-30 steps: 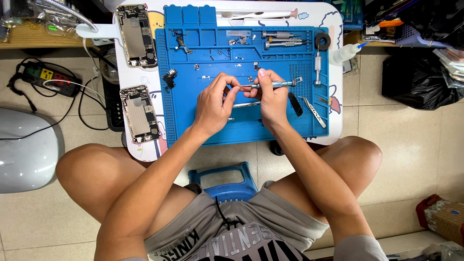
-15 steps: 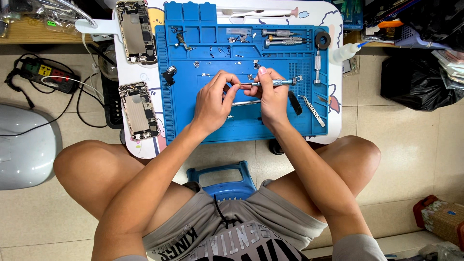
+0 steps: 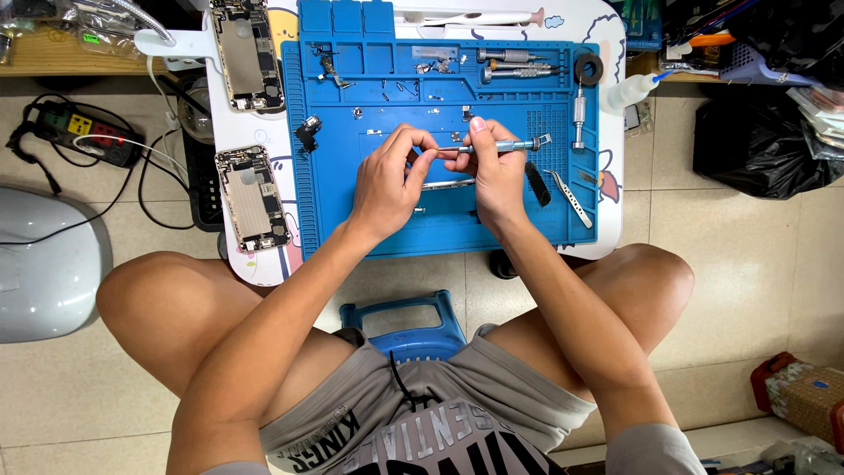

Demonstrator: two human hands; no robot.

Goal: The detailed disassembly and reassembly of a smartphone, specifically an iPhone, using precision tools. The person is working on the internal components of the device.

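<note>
Tiled floor spreads all around my small white counter (image 3: 615,176), and a blue work mat (image 3: 352,220) covers most of its top. I sit low on a blue stool (image 3: 413,321) with my knees on both sides of the counter's near edge.

My right hand (image 3: 497,180) is closed around a thin silver screwdriver (image 3: 501,146), which lies sideways over the middle of the mat. My left hand (image 3: 387,185) pinches its tip end, fingers curled in tight. Both hands meet near the mat's middle, with bare blue room just below them.

Little trays along the mat's far edge hold more silver drivers (image 3: 514,66) and tiny parts. Tweezers (image 3: 570,198) lie near the mat's right edge. Two opened phones (image 3: 252,198) rest at the counter's left edge, just beside the mat. A black bag (image 3: 756,141) sits on the floor to the right.
</note>
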